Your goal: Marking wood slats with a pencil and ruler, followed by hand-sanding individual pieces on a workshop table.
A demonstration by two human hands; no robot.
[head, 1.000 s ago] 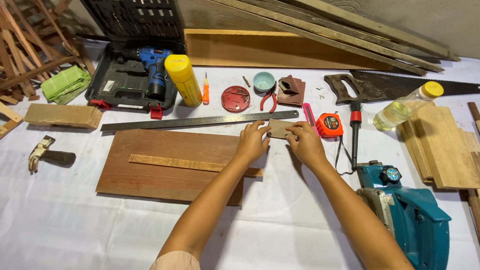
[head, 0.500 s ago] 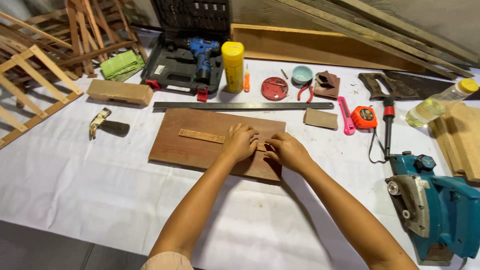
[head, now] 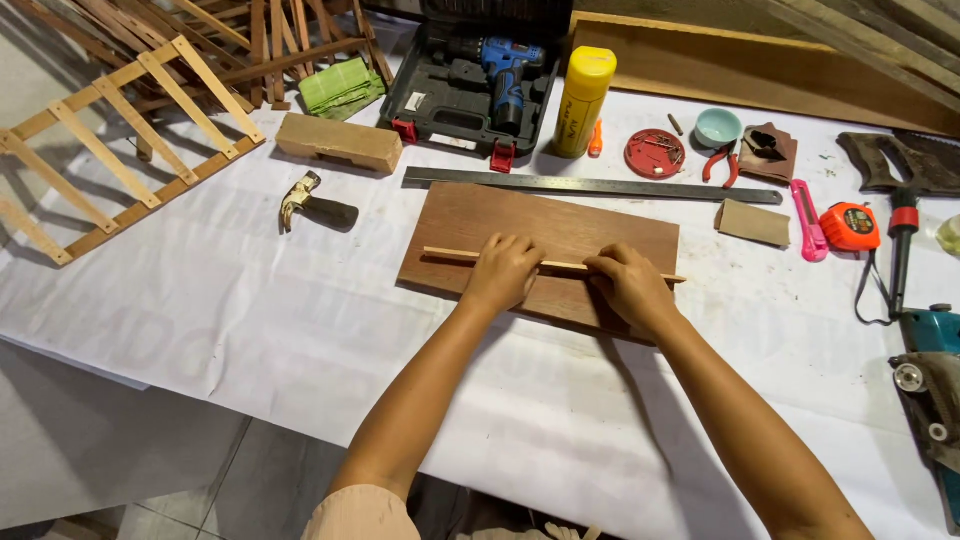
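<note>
A thin pale wooden strip (head: 450, 256) lies lengthwise across a reddish-brown board (head: 560, 225) on the white-covered table. My left hand (head: 503, 270) presses on the strip near its middle, fingers curled over it. My right hand (head: 630, 285) rests on the strip closer to its right end, fingers bent down on the wood. Both forearms reach in from the bottom of the view.
A long steel ruler (head: 590, 186) lies behind the board. Around it: a hammer (head: 312, 208), wood block (head: 338, 142), drill in open case (head: 480, 75), yellow bottle (head: 583, 88), red tin (head: 654, 153), sandpaper piece (head: 752, 222), orange tape measure (head: 848, 226), teal power tool (head: 930, 370), wooden lattice frame (head: 120, 130).
Both hands came back from the sandpaper piece near the ruler onto the board and now press the strip. The camera view has shifted left.
</note>
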